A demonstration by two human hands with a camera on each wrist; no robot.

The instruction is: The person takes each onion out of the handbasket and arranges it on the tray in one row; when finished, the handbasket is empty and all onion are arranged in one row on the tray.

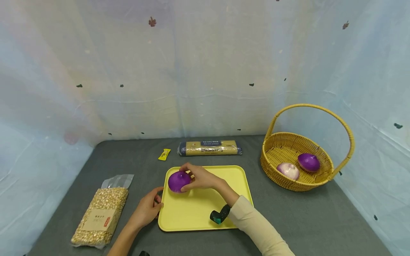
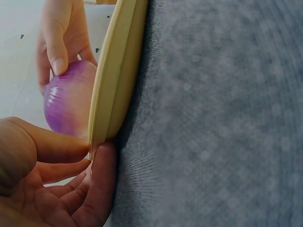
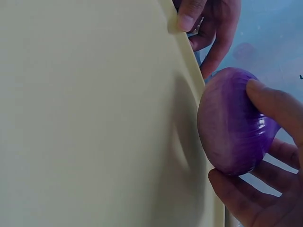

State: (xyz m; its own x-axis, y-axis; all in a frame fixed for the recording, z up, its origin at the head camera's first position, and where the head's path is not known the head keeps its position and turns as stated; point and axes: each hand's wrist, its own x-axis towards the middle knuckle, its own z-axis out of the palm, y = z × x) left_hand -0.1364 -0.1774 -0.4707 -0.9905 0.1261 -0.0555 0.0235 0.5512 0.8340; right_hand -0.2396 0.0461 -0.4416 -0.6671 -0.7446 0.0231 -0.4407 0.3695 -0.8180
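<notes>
A purple onion (image 1: 179,181) is over the left part of a yellow tray (image 1: 205,213), gripped by my right hand (image 1: 201,177). The right wrist view shows the thumb on one side of the onion (image 3: 236,123) and fingertips on the other, with its shadow on the tray floor. At the tray's left edge, my left hand (image 1: 147,209) pinches the rim. Up close in the left wrist view, the thumb and fingers of that hand (image 2: 61,175) meet around the tray rim (image 2: 111,90).
A wicker basket (image 1: 266,170) with a tall handle stands at the right, holding a purple onion (image 1: 309,162) and a whitish-purple onion (image 1: 288,171). Behind the tray lie a spaghetti pack (image 1: 209,148) and a small yellow packet (image 1: 164,154). A clear bag of kernels (image 1: 100,213) lies left.
</notes>
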